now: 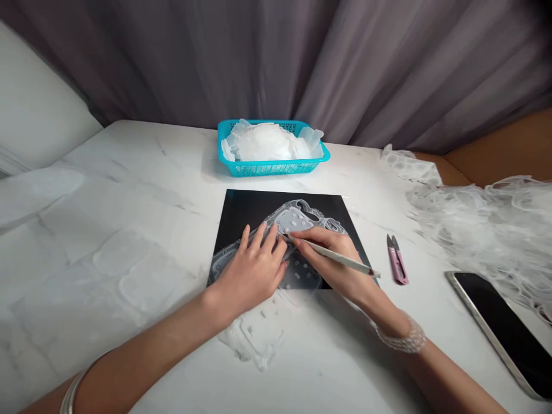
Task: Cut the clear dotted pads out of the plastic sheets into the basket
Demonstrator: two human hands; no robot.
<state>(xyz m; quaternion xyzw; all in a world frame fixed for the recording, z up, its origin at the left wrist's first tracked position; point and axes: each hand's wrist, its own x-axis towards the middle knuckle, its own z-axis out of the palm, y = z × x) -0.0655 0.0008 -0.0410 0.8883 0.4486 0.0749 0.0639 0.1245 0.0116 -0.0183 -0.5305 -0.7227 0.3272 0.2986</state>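
Note:
A translucent silicone sheet (297,221) with small raised pads lies on a black mat (250,210) in the middle of the white marble table (129,190). My left hand (252,267) presses flat on the sheet's left part, fingers spread. My right hand (332,259) holds a thin pen-like knife (340,259), its tip touching the sheet beside my left fingertips. Small white trimmed scraps (254,339) lie on the table just below the mat.
A turquoise basket (276,168) full of translucent pieces stands behind the mat. Pink thread snips (397,261) lie right of the mat. A dark phone (502,328) rests at the right edge. A heap of translucent offcuts (483,224) spreads across the far right.

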